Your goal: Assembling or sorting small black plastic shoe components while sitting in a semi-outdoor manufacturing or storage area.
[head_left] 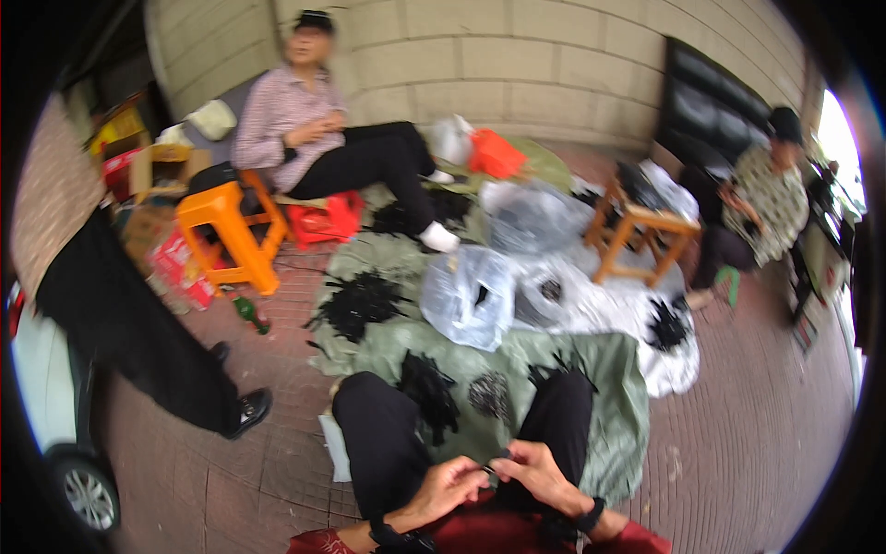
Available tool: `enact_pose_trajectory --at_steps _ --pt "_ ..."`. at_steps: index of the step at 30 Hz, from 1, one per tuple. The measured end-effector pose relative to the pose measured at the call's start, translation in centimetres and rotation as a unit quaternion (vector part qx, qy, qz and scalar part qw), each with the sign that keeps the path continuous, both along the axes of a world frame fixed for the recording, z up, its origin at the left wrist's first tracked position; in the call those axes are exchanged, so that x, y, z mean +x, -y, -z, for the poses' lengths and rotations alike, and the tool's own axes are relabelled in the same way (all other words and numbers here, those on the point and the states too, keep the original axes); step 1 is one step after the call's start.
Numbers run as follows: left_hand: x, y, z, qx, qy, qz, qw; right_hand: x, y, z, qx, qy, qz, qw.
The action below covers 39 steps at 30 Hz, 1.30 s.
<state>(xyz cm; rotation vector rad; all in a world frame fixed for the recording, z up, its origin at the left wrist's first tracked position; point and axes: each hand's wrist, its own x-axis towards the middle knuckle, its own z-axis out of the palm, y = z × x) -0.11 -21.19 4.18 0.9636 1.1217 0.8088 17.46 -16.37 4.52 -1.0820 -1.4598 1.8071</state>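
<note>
Over my lap, my left hand (448,487) and my right hand (537,474) meet with fingers pinched together. Between the fingertips is a small black piece (489,469), too blurred to name; both hands seem to grip it. Just ahead, between my knees, a pile of black strips (427,392) lies on a green tarp (604,420). Beside that pile sits a small heap of dark, speckled bits (489,394). More black strips (554,371) show by my right knee.
Clear plastic bags (468,300) stand ahead on the sheets, near another black pile (360,305). A seated person (295,138) is beyond, near an orange stool (221,222). Someone stands at left (120,305); another person sits at right (766,203) by a wooden stool (637,222). A green bottle (249,314) lies left.
</note>
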Motion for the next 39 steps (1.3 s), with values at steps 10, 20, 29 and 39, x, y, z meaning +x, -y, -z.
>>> enact_pose_trajectory --at_steps 10,20,29,39 --pt "-0.5 -0.6 -0.1 0.032 -0.043 -0.025 0.998 -2.0 0.1 0.1 0.325 0.037 0.05 0.944" --pt "0.1 -0.3 1.0 0.023 0.005 -0.017 1.0 6.9 -0.6 1.0 -0.032 -0.146 0.204 0.967" --pt "-0.2 -0.7 0.1 -0.007 0.024 -0.02 0.999 26.0 1.6 9.8 -0.064 -0.06 0.626 0.775" --pt "-0.4 -1.0 -0.6 0.003 0.017 -0.006 1.0 20.6 0.4 3.7 0.069 0.116 0.439 0.888"
